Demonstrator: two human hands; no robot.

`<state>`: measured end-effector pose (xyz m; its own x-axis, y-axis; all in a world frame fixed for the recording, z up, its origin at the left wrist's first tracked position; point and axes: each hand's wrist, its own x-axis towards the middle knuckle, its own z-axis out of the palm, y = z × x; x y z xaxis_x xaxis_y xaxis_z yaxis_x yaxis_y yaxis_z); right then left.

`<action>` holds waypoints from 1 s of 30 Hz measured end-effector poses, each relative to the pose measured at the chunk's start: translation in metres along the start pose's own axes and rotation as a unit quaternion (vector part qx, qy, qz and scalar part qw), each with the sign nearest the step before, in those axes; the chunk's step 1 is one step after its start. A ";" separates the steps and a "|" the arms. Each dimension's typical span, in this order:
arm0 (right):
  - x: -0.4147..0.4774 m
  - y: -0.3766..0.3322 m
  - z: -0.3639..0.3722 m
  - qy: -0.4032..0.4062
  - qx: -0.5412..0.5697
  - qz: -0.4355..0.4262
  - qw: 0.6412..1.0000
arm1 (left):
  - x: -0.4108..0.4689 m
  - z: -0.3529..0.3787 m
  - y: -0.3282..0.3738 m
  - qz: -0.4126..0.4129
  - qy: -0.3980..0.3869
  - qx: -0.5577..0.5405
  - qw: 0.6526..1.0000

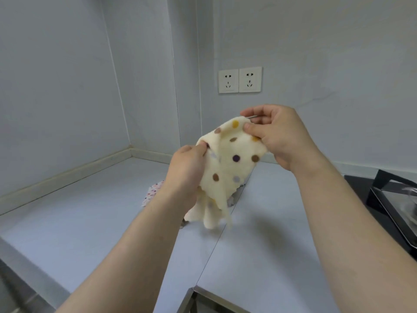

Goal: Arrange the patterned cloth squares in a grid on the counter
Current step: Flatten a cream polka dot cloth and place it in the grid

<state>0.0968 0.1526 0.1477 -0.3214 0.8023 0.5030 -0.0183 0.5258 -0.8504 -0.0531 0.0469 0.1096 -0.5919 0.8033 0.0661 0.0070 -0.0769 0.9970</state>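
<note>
Pinching the dotted cloth (pixel 228 168) in their fingers (pixel 259 112), left hand (pixel 185 168) and right hand (pixel 279 138) hold it bunched, so it could land creased atop the speckled cloth (pixel 153 193)

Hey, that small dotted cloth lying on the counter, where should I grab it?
Pinch the small dotted cloth at its exposed left edge, coming from above: it lies flat on the counter, and the rest is hidden behind the left hand.
</note>
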 end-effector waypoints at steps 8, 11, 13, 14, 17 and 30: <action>0.000 0.006 0.000 0.020 -0.133 0.019 0.991 | 0.002 -0.001 0.003 -0.034 -0.024 -0.020 0.999; -0.003 0.002 0.000 0.008 -0.126 0.058 0.990 | 0.004 0.001 -0.002 0.007 0.003 -0.004 1.000; -0.004 -0.003 0.001 -0.010 -0.060 0.088 0.994 | 0.004 0.002 -0.007 0.063 0.040 0.048 0.996; -0.005 -0.005 0.001 -0.021 -0.015 0.101 0.995 | 0.003 0.002 -0.007 0.096 0.054 0.081 0.991; -0.006 -0.012 -0.002 -0.064 0.117 0.124 0.983 | -0.004 0.002 -0.005 0.171 0.066 0.121 0.976; -0.008 -0.014 -0.006 -0.070 0.000 0.016 0.997 | -0.018 0.008 0.003 0.179 -0.123 0.070 0.974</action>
<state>0.1057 0.1402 0.1568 -0.4515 0.7707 0.4497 -0.0066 0.5011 -0.8654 -0.0357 0.0369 0.1115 -0.3213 0.8579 0.4009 0.2984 -0.3101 0.9027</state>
